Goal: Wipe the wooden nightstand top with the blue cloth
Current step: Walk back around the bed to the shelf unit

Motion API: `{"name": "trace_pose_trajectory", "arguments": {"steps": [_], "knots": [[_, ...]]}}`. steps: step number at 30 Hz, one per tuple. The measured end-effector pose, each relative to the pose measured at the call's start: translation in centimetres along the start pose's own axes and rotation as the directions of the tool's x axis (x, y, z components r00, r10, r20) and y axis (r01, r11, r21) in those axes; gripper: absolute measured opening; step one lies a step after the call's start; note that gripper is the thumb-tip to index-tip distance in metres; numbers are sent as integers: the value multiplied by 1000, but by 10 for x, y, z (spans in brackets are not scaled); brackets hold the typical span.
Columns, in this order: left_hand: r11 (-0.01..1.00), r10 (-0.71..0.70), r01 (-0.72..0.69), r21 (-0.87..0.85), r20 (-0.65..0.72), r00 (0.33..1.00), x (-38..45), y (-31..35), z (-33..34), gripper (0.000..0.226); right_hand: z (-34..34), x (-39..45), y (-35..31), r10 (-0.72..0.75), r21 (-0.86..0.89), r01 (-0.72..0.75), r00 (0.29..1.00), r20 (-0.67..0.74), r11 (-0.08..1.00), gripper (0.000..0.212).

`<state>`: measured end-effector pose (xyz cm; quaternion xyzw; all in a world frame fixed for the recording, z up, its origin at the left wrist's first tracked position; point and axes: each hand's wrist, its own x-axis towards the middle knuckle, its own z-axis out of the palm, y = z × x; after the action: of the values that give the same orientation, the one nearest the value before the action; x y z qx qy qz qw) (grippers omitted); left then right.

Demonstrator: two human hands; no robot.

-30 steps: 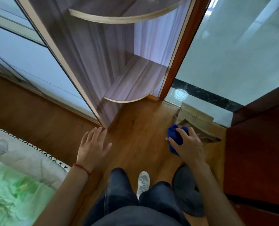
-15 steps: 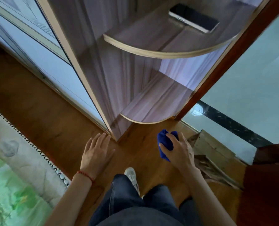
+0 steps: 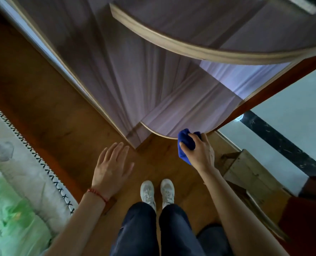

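Observation:
My right hand grips a bunched blue cloth just in front of the rounded edge of the lower wooden shelf. The cloth overlaps that edge in the view; I cannot tell whether it touches. My left hand hovers flat over the wooden floor with its fingers spread and nothing in it. A red string bracelet circles the left wrist. A larger curved upper shelf of the same purplish wood juts out above. No separate nightstand top shows besides these shelves.
My feet in white shoes stand on the brown wood floor. A bed with green patterned bedding lies at the left. A wooden crate sits at the right, beside a dark red cabinet. A pale tiled floor lies beyond.
The view has moved closer to the shelf unit. My right hand with the cloth has moved forward to the lower shelf's edge. My left hand stays open beside it.

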<state>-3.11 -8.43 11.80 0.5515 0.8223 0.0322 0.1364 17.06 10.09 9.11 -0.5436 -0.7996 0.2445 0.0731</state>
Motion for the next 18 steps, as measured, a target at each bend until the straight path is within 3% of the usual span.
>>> {"name": "trace_pose_trajectory", "arguments": {"steps": [12, 18], "knots": [[987, -163, 163, -11, -128, 978, 25, -14, 63, 57, 117, 125, 23, -30, 101, 19, 994, 102, 995, 41], [983, -182, 183, -10, -149, 972, 26, -24, 89, 57, 149, 151, 33, -79, 1, 80, 992, 102, 997, 41]]}}
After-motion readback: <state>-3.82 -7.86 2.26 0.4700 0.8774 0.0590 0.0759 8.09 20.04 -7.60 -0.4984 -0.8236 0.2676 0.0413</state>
